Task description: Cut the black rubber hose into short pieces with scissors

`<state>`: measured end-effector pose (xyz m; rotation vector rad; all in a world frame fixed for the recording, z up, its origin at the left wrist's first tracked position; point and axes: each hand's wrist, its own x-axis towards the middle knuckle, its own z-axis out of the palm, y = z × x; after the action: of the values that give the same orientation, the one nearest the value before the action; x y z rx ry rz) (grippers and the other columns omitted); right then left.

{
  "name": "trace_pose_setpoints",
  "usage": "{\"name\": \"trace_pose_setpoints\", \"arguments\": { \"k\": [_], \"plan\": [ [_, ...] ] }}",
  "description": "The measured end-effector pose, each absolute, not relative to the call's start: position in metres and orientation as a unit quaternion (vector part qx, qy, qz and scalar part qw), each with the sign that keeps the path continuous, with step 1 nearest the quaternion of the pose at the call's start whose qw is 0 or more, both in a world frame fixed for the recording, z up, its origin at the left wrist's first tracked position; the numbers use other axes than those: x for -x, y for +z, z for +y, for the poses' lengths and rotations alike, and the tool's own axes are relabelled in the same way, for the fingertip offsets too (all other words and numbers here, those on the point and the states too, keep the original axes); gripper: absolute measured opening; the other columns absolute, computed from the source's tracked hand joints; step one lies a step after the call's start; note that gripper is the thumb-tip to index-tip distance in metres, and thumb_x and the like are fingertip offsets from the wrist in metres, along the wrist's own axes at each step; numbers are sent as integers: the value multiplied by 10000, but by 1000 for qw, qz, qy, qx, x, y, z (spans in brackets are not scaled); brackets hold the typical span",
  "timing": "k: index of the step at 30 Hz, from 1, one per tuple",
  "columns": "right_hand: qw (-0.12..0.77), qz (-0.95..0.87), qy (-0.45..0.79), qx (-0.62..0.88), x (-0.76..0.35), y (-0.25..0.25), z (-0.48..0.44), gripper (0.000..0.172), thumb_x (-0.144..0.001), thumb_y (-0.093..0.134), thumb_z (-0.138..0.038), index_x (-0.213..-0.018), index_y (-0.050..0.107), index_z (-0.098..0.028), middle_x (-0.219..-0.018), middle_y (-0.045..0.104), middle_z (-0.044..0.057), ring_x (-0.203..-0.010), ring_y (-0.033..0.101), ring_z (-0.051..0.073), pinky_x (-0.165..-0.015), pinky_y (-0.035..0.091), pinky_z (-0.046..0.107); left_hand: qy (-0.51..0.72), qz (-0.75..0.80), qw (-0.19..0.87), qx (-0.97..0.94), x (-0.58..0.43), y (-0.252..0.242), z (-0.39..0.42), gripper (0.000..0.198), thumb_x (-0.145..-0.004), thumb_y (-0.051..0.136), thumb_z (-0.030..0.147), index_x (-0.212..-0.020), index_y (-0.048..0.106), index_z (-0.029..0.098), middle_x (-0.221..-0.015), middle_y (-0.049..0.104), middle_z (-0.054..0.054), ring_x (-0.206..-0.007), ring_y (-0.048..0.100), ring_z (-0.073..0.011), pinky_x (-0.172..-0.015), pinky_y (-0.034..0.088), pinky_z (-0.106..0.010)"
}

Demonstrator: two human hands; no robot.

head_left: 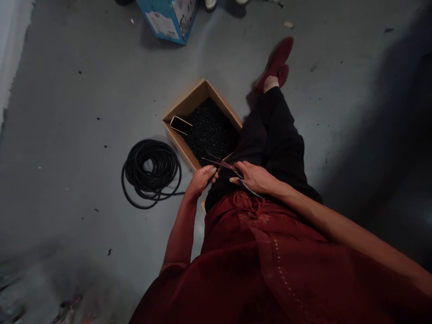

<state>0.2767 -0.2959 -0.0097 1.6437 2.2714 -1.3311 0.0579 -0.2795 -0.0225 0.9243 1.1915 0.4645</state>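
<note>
My right hand is closed around the handles of a pair of scissors, whose blades point left over the near corner of a cardboard box. My left hand pinches the end part of a black cable beside the blades. From that hand the cable runs left to a loose coil on the floor. Inside the open box lies a heap of small black pieces, with a dark phone-like rectangle with a light edge on top at the left.
A blue printed carton stands on the floor at the top, near another person's shoes. My crossed legs lie right of the box. Small dark scraps dot the grey floor.
</note>
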Motion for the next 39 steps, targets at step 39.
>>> {"name": "trace_pose_setpoints", "arguments": {
  "k": [39],
  "plan": [
    [160,674,-415,-591,-265,-15,-282,408,-882,417,-509,-1118,550,-204,-981,684,161,-893,650,322,-683,446,358,104,616,501,-598,-63,-64,-277,342,-918,407,356,-789,653,156,-643,588,-9,-621,529,-118,-624,403,-225]
  ]
}}
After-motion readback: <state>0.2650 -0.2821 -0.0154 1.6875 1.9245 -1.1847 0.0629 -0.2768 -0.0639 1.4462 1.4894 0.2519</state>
